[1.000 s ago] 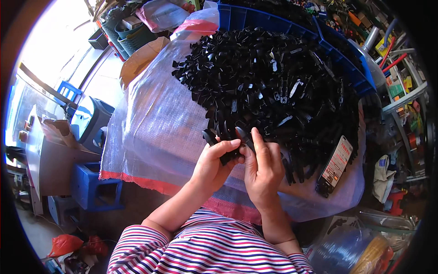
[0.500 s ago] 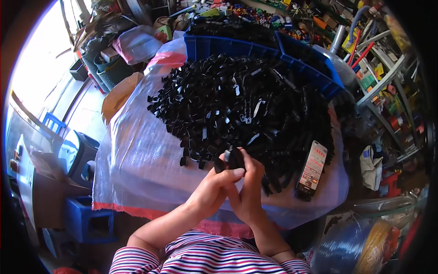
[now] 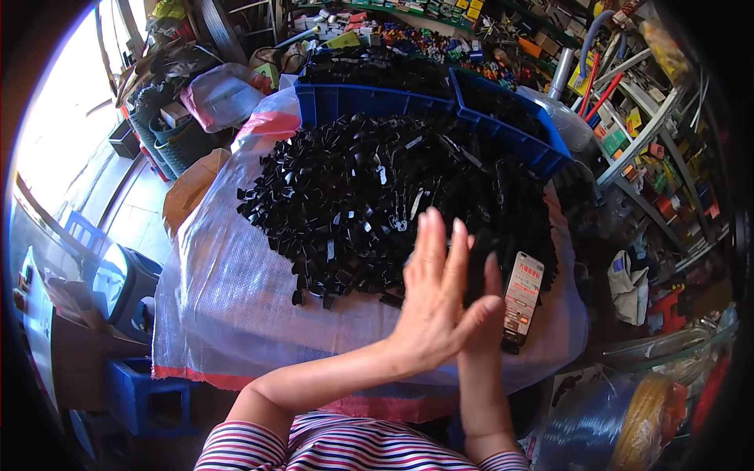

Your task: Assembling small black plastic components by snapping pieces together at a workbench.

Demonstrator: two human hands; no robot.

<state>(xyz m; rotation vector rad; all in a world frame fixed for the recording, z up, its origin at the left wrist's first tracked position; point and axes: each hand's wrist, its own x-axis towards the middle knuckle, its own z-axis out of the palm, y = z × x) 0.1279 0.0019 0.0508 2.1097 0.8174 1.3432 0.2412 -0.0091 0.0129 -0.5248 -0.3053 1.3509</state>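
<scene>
My left hand (image 3: 430, 302) is held over the near right edge of a heap of small black plastic parts (image 3: 338, 196), its fingers stretched out and nothing visible in its grip. Behind it, largely covered, is my right hand (image 3: 477, 349). Only its wrist, lower palm and a blurred fingertip show beside the left thumb, so whether it holds a part cannot be made out. A phone (image 3: 522, 294) with a lit screen leans at the heap's right edge, close to my right hand. The heap lies on a white woven sheet (image 3: 236, 314) with red borders.
Blue plastic bins (image 3: 369, 102) with black parts stand behind the heap. At the left are a blue stool (image 3: 149, 392) and a brown paper piece (image 3: 192, 188). A metal rack (image 3: 636, 149) crowds the right, with wrapped coils (image 3: 597, 424) below.
My hands were together on a small black part. Now they have moved right, and the left has opened with fingers extended. The whole view has shifted slightly.
</scene>
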